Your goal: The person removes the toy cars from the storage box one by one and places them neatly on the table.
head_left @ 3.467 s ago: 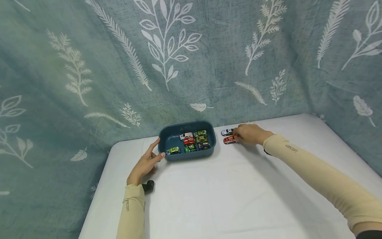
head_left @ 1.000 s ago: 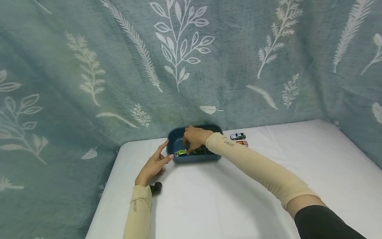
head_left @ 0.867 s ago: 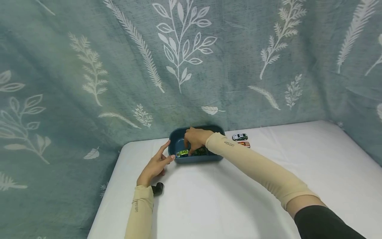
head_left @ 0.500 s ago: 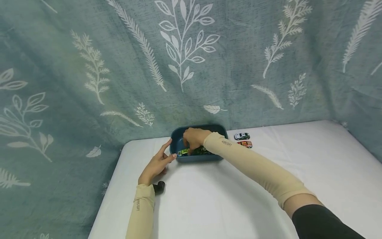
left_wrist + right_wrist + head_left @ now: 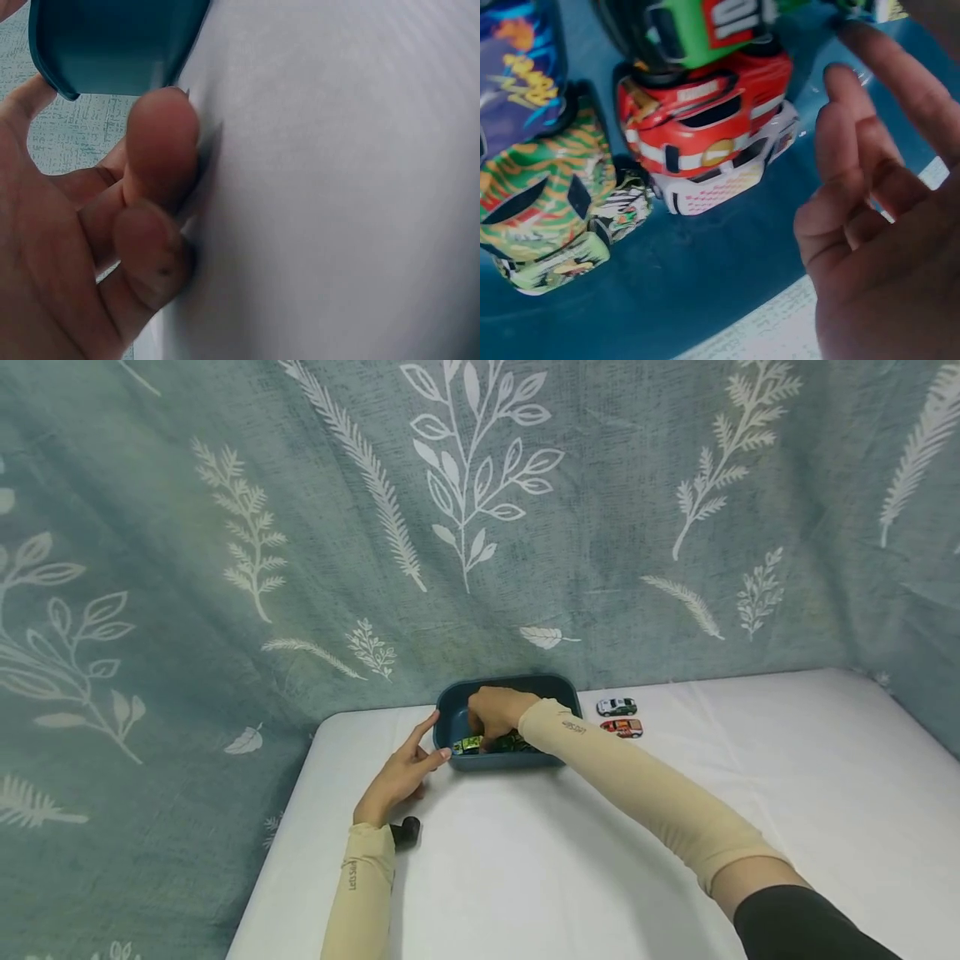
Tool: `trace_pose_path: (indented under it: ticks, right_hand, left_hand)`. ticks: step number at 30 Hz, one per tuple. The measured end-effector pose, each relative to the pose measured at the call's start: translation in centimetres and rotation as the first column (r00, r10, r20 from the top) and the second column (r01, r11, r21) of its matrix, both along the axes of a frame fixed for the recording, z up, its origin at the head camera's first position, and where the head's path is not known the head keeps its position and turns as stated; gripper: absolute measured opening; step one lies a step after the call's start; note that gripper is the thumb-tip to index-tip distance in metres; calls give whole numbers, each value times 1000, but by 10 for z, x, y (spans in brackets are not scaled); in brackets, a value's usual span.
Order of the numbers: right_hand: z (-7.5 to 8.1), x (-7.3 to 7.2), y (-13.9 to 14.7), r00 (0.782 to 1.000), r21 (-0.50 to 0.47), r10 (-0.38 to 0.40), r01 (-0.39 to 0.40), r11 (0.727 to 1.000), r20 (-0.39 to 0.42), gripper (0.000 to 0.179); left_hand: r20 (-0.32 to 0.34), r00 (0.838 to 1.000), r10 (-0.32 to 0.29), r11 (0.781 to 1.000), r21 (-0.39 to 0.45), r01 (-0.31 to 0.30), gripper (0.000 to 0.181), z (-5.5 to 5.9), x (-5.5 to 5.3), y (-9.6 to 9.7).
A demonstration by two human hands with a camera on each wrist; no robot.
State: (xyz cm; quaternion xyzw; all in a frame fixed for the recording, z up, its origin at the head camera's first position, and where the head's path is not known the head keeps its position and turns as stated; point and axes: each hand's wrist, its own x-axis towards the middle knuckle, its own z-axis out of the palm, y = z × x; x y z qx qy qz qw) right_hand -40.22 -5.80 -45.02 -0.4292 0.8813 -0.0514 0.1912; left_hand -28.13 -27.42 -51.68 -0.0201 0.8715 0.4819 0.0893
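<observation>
A dark blue box on the white table holds several toy cars. My left hand touches its left end, with forefinger and thumb stretched to the rim. My right hand reaches inside, its fingers loosely bent. In the right wrist view nothing shows between those fingers. The thumb tip lies right by a yellow-green toy car near the front left corner. Beside the hand lie a green toy car, a red one, a white one, a camouflage one and a purple one.
A white and green toy car and a red-orange toy car lie on the table right of the box. A grey-green cloth with white leaves hangs along the table's back edge. A black device sits at the left wrist.
My right hand has left the two cars on the table and moved left into the box. Over the last second it stays there. My left hand keeps its place at the box.
</observation>
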Motion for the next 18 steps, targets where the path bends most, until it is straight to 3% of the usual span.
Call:
trace_pose_path:
  ticks: [12, 18]
  right_hand:
    - [-5, 3, -5, 991, -35, 99, -103, 994, -95, 25]
    - [-5, -1, -1, 989, -48, 117, -122, 991, -95, 20]
  left_hand:
    - [6, 1000, -1, 1000, -2, 1, 75, 0, 0, -1]
    - [9, 1000, 1, 1000, -3, -1, 75, 1, 0, 0]
